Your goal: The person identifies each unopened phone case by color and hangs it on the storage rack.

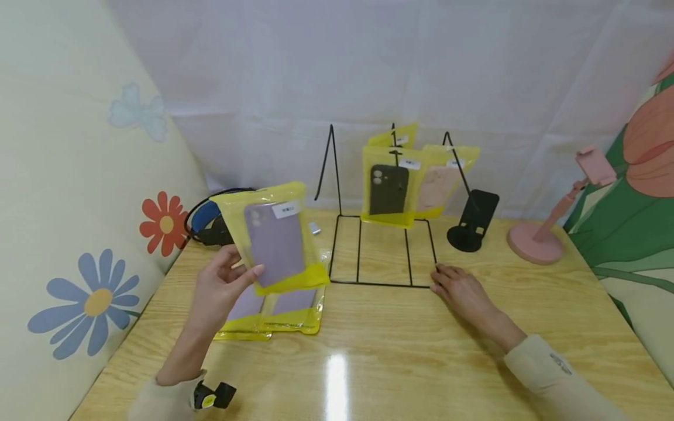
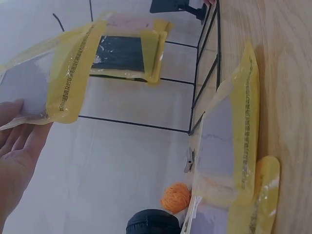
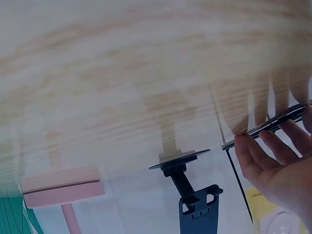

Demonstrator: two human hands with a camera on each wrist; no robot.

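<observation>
My left hand (image 1: 217, 289) pinches a yellow-edged clear pouch (image 1: 277, 245) by its lower left side, thumb in front. Inside is a purple phone case with a white label, raised above the table. Beneath it lie two similar pouches (image 1: 295, 310) with purple cases, overlapping. A black wire display rack (image 1: 379, 284) stands at the middle. From its middle hook hangs a pouch with a black phone case (image 1: 388, 196), another pouch partly hidden behind. A pouch with a pink case (image 1: 437, 186) hangs on the right hook. Fingertips of my right hand (image 1: 463, 295) rest at the rack's front right corner.
Right of the rack stand a black phone stand (image 1: 474, 219) and a pink phone stand (image 1: 537, 241). A black and blue headband-like item (image 1: 207, 222) lies at the back left. An orange ball (image 2: 175, 197) shows beside the flat pouches in the left wrist view.
</observation>
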